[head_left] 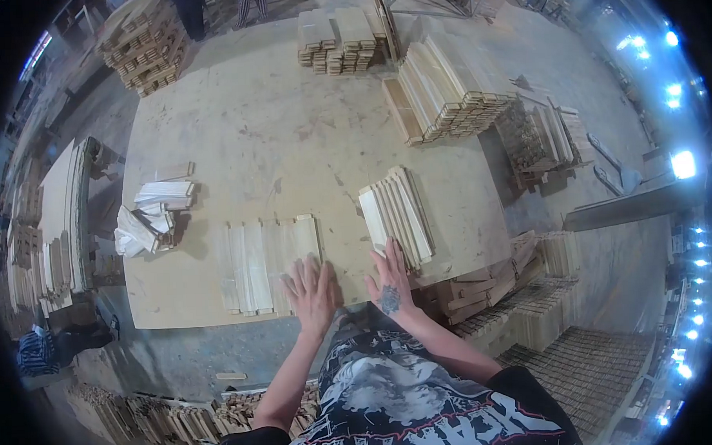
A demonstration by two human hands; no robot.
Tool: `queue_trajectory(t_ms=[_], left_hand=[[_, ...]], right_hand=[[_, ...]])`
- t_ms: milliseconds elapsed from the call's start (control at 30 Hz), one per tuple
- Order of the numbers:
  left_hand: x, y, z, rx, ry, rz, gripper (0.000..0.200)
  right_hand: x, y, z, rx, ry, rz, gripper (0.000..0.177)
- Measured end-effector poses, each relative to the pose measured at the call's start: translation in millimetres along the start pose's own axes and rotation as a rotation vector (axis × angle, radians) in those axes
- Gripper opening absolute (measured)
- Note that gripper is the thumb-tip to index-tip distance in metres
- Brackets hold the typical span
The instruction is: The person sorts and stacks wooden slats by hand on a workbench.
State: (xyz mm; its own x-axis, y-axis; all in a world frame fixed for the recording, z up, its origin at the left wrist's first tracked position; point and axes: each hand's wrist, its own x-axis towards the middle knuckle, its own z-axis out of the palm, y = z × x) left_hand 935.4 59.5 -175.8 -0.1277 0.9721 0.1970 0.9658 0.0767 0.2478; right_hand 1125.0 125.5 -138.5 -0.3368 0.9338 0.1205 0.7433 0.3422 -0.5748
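Your left hand [311,291] and right hand [389,280] lie flat, grip released, just right of the laid-out slats [263,265]; a careless shove could skew them.

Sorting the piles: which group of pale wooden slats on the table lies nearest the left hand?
The flat row of pale wooden slats at the left hand; the fanned slat stack sits by the right hand.

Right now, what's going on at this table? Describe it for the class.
A person stands at a big wooden table, both hands open and flat. The left hand rests at the end of a row of pale slats laid side by side; the right hand touches a leaning stack of slats. More wood piles sit behind.
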Motion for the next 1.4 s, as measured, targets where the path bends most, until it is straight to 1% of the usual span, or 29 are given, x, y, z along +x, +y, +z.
queue_trajectory(t_ms=[67, 167, 200, 267, 333, 367, 400, 500, 567, 700, 767, 833, 867, 933, 1033, 1067, 1167, 1300, 1400], left_hand=[[2.3, 4.8, 1.4, -0.042, 0.02, 0.007, 0.059], [28.6, 23.3, -1.2, -0.171, 0.066, -0.037, 0.057], [38.3, 30.4, 0.3, -0.165, 0.033, 0.007, 0.057], [54.2, 45.1, 3.7, -0.15, -0.033, 0.09, 0.057], [63.5, 59.3, 15.4, -0.229, -0.096, 0.183, 0.058], [65.8, 63.0, 23.4, -0.269, -0.127, 0.234, 0.058], [65.9, 64.4, 29.5, -0.195, -0.162, 0.253, 0.057], [51.7, 57.5, 36.5, -0.17, -0.128, 0.176, 0.058], [36.8, 43.9, 24.3, -0.113, -0.107, 0.138, 0.055], [9.9, 21.2, 8.9, -0.023, -0.102, 0.113, 0.053], [11.4, 21.1, 4.6, -0.099, -0.092, 0.093, 0.052], [23.5, 27.5, 2.6, -0.184, -0.05, 0.051, 0.054], [30.4, 30.4, 5.7, -0.207, -0.015, 0.042, 0.055], [50.2, 39.1, 12.2, -0.254, 0.061, 0.024, 0.059], [73.5, 64.3, 7.7, -0.238, -0.057, 0.095, 0.067], [75.4, 68.0, 21.3, -0.208, -0.105, 0.131, 0.071], [74.4, 74.4, 48.7, -0.192, -0.138, 0.153, 0.07], [46.9, 67.4, 33.6, -0.144, -0.114, 0.089, 0.069], [20.7, 52.3, 15.1, -0.045, -0.13, 0.112, 0.069]], right_hand=[[-1.0, -8.1, 0.5, 0.026, -0.036, -0.046, 0.058], [-6.0, -19.9, -10.2, 0.082, -0.061, -0.107, 0.053], [-6.4, -22.0, -12.4, 0.106, -0.066, -0.13, 0.051], [-5.6, -14.7, -15.8, 0.09, -0.015, -0.069, 0.05], [-4.8, -3.8, -17.5, 0.129, 0.004, 0.019, 0.051], [-3.2, 0.6, -17.5, 0.123, 0.004, 0.015, 0.052], [-1.1, 3.9, -18.8, 0.116, 0.004, 0.014, 0.053], [1.3, 14.8, -14.6, 0.086, -0.008, 0.005, 0.06], [0.7, 16.6, -10.7, 0.069, -0.001, 0.0, 0.061], [-1.0, 13.8, -5.8, 0.049, 0.029, 0.015, 0.059], [-1.5, 8.5, -4.1, 0.011, 0.047, 0.003, 0.058], [-3.1, 0.7, -5.7, 0.053, -0.026, -0.065, 0.056], [-3.9, -3.4, -7.9, 0.072, -0.064, -0.101, 0.056], [-3.9, -9.5, -17.5, 0.107, -0.044, -0.092, 0.053], [-4.1, 1.0, -23.5, 0.127, -0.019, -0.031, 0.052], [-3.4, 6.5, -23.6, 0.123, 0.0, -0.011, 0.052], [-1.1, 16.4, -23.6, 0.101, 0.012, 0.016, 0.056], [-1.5, 22.9, -19.2, 0.068, 0.009, 0.013, 0.059], [-1.7, 23.1, -18.3, 0.06, -0.001, 0.022, 0.062]])
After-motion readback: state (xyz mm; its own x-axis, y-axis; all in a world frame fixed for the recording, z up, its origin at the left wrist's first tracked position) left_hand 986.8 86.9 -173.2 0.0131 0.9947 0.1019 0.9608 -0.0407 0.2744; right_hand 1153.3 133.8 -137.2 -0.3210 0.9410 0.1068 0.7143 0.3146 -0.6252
